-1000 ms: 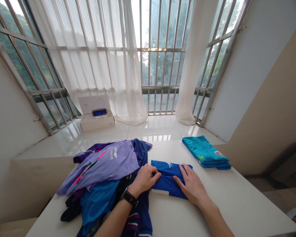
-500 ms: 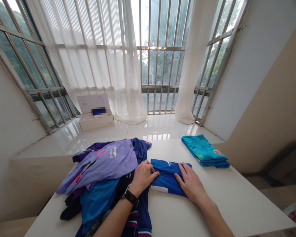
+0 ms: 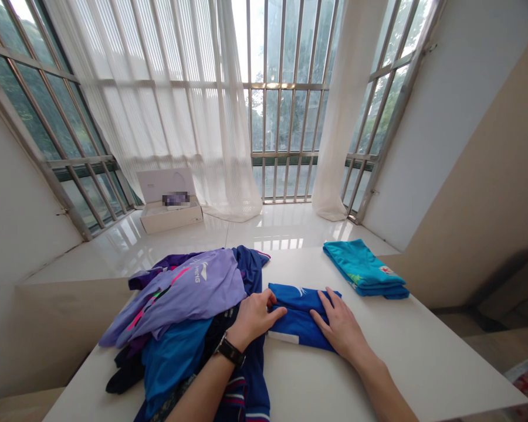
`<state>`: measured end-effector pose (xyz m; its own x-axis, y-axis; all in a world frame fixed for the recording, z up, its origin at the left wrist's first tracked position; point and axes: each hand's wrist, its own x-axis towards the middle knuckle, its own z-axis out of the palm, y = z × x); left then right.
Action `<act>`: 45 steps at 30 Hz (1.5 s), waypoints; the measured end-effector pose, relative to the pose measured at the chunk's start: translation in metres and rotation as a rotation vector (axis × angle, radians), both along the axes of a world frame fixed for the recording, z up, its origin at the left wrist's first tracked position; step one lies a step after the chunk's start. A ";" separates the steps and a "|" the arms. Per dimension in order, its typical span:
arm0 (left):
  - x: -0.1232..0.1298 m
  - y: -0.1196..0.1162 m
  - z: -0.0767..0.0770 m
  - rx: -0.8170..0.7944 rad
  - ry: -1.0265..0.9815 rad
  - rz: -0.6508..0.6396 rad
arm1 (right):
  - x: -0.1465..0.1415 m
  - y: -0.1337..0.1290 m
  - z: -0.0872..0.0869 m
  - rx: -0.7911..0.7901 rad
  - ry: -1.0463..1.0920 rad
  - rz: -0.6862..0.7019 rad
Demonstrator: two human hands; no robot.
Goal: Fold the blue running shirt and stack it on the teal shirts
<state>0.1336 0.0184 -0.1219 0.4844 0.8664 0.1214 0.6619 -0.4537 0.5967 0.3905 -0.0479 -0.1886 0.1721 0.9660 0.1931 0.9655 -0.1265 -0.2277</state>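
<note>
A folded blue garment (image 3: 303,319) lies flat on the white table (image 3: 378,363), with a white patch at its near left edge. My left hand (image 3: 257,313), a black watch on its wrist, is at the garment's left edge with thumb and fingers apart. On the right part of the same garment rests my right hand (image 3: 337,319), its fingers spread. To the left is a loose heap of clothes with a lilac shirt (image 3: 193,293) on top and a blue garment (image 3: 173,354) lower down.
A folded turquoise garment (image 3: 363,269) sits at the table's back right. Behind the table, an open white box (image 3: 171,218) stands on the glossy window sill (image 3: 233,234). Sheer curtains (image 3: 220,146) hang before barred windows.
My left hand has shifted very slightly, its thumb a little further right over the garment. My right hand and the clothes look nearly unchanged.
</note>
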 end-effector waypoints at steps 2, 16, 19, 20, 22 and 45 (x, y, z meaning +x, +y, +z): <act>0.000 0.000 -0.001 -0.022 -0.017 -0.014 | 0.002 0.000 -0.003 0.066 -0.021 0.015; -0.001 0.003 0.003 -0.290 -0.358 -0.375 | -0.041 -0.015 0.073 -0.020 0.224 0.538; -0.003 0.003 0.008 -0.389 -0.423 -0.425 | -0.043 -0.014 0.085 -0.113 0.228 0.555; -0.003 0.004 0.008 -0.416 -0.438 -0.430 | -0.042 -0.014 0.088 -0.144 0.209 0.554; -0.005 0.007 0.007 -0.457 -0.461 -0.418 | -0.037 -0.014 0.096 -0.200 0.169 0.542; -0.010 0.010 -0.004 -0.095 -0.046 -0.002 | -0.004 -0.022 0.046 -0.055 0.139 -0.018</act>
